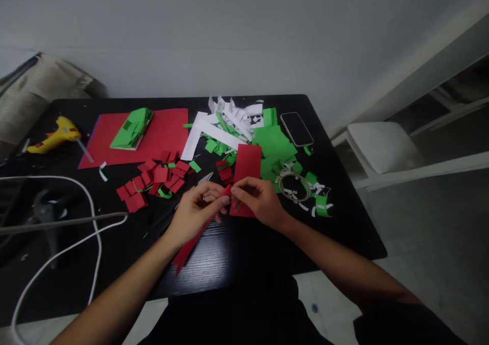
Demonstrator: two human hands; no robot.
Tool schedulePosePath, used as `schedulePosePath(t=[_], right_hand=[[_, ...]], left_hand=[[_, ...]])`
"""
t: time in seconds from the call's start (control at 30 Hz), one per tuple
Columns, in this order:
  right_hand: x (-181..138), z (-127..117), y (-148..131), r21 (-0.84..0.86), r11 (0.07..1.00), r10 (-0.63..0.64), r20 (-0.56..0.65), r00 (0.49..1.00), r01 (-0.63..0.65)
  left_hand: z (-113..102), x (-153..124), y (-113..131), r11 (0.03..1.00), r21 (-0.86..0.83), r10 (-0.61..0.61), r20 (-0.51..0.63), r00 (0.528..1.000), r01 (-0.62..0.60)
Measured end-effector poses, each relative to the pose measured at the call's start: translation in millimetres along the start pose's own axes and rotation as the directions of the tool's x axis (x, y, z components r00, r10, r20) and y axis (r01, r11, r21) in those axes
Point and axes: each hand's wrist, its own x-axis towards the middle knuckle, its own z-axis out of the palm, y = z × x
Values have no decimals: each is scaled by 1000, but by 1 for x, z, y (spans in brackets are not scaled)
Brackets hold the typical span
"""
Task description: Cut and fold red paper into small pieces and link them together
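Both my hands meet over the middle of the black table (pixel 267 248). My left hand (pixel 198 207) is closed in a pinch on a long red paper strip (pixel 189 250) that trails down toward me. My right hand (pixel 257 200) is closed on a red paper rectangle (pixel 247 164) that stands up beyond my fingers. The fingertips of the two hands touch where the strip meets the rectangle. Scissors (pixel 205 178) lie just behind my left hand, partly hidden.
Small red squares (pixel 153 182) lie left of my hands. A red sheet (pixel 164 131) carries a green stack (pixel 133 128). Green and white scraps (pixel 237 126), a tape roll (pixel 294 187), a phone (pixel 297 129), a yellow glue gun (pixel 57 133) and a white cable (pixel 91 207) are around. A white chair (pixel 382 146) stands at right.
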Motion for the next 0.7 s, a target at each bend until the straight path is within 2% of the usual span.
schedulePosePath(t=[0.13,0.7], right_hand=[[-1,0,3,-7,1000,-1,8,1000,1],[-5,1,6,-4,1000,14,33,999,-14]], left_hand=[[-2,0,-1,1000,29,2,38,999,-3],[-1,-3,5,995,95,30,-43,999,-26]])
